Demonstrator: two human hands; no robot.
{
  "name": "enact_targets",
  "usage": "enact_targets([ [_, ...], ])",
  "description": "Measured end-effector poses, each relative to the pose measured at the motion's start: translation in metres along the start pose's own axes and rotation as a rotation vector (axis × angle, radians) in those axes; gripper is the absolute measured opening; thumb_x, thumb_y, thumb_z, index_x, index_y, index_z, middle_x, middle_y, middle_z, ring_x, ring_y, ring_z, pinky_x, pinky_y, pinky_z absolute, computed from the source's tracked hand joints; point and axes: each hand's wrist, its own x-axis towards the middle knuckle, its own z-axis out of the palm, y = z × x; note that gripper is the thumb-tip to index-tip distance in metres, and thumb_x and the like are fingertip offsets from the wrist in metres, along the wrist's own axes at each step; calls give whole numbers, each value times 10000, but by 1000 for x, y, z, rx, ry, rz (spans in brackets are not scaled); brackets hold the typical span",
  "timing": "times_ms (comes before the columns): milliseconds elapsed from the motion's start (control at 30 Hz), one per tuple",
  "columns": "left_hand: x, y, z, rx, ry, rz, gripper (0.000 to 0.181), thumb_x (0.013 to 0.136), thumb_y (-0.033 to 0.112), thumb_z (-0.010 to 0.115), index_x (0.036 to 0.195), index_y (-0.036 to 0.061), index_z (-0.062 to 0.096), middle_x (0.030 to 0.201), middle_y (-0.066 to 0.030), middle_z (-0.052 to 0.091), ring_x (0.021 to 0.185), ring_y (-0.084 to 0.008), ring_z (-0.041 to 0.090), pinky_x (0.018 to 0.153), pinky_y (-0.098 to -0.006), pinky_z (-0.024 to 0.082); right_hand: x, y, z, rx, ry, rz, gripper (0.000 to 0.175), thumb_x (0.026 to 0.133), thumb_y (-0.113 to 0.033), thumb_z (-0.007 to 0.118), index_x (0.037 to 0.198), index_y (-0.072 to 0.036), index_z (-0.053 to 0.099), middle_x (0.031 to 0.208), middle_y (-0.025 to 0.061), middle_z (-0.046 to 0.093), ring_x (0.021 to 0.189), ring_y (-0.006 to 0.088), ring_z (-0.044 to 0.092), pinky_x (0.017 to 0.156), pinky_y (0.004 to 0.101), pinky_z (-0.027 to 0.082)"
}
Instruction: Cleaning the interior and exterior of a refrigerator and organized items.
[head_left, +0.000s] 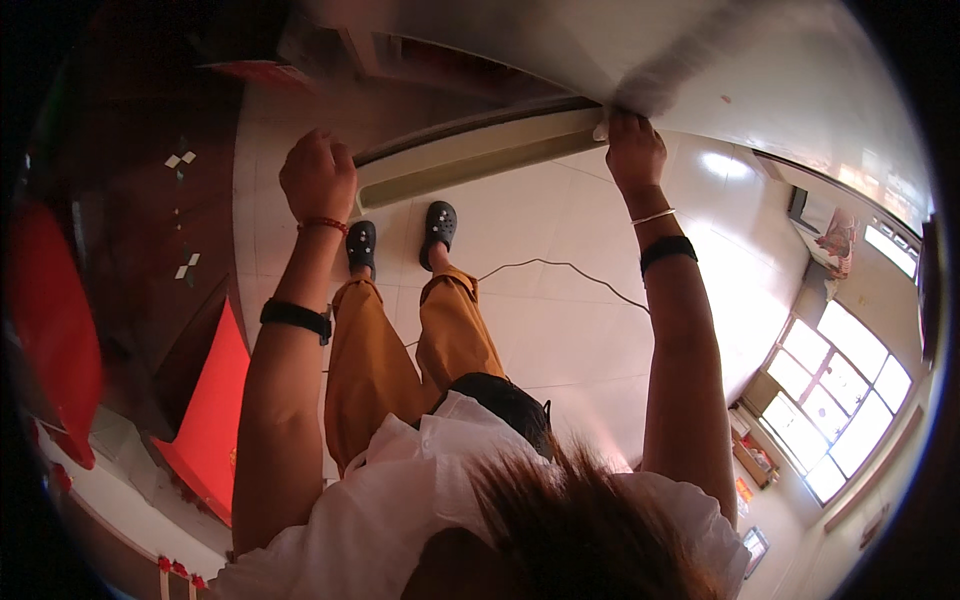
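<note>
My left hand is raised with its fingers curled, beside the left end of a long pale ledge. Whether anything lies inside those fingers is hidden. At the ledge's right end, my right hand is closed around a small white piece, perhaps cloth or tissue, mostly covered by the fingers. That hand meets the lower edge of a large glossy pale panel, where a dark reflection or shadow spreads from it. Between the ledge and the panel is a dark recess.
A thin cable crosses the tiled floor near my feet in black clogs. Dark brown furniture with red cloth stands at left. At right are a bright window and a low shelf.
</note>
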Motion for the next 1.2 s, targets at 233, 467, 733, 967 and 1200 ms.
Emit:
enact_targets([
  [233, -1, 4, -6, 4, -29, -69, 254, 877, 192, 534, 1024, 18, 646, 1032, -148, 684, 960, -314, 646, 847, -411, 515, -5, -5, -3, 112, -87, 82, 254, 787, -106, 603, 1040, -99, 587, 943, 77, 602, 900, 258, 634, 677, 383, 552],
  [467, -4, 7, -5, 23, -30, -90, 221, 869, 178, 542, 994, 22, 638, 989, -145, 686, 910, -318, 654, 826, -418, 518, -22, -11, -6, 206, -79, 113, 279, 819, -68, 572, 1097, -88, 588, 1152, 88, 533, 1082, 305, 543, 880, 453, 465],
  [733, -7, 0, 0, -5, 42, -44, 203, 861, 179, 557, 976, 30, 632, 963, -140, 680, 888, -306, 654, 792, -418, 522, 5, -9, -27, -36, -522, 47, 341, 790, -78, 576, 1128, -109, 604, 1118, 96, 603, 1035, 278, 573, 751, 450, 487],
  [967, -10, -4, 0, 23, 110, -49, 197, 840, 162, 550, 970, 39, 633, 948, -134, 680, 860, -309, 650, 756, -422, 512, 22, -42, -19, 236, -713, 556, 387, 758, -106, 584, 1134, -16, 570, 1153, 182, 609, 1044, 373, 612, 837, 454, 536],
  [1200, -7, 1, 1, -4, 30, -105, 229, 826, 165, 544, 990, 38, 642, 941, -130, 680, 865, -302, 650, 765, -421, 501, 21, -149, -64, 269, -674, 514, 461, 761, -146, 605, 1156, 70, 505, 1077, 249, 568, 986, 354, 634, 785, 413, 557],
])
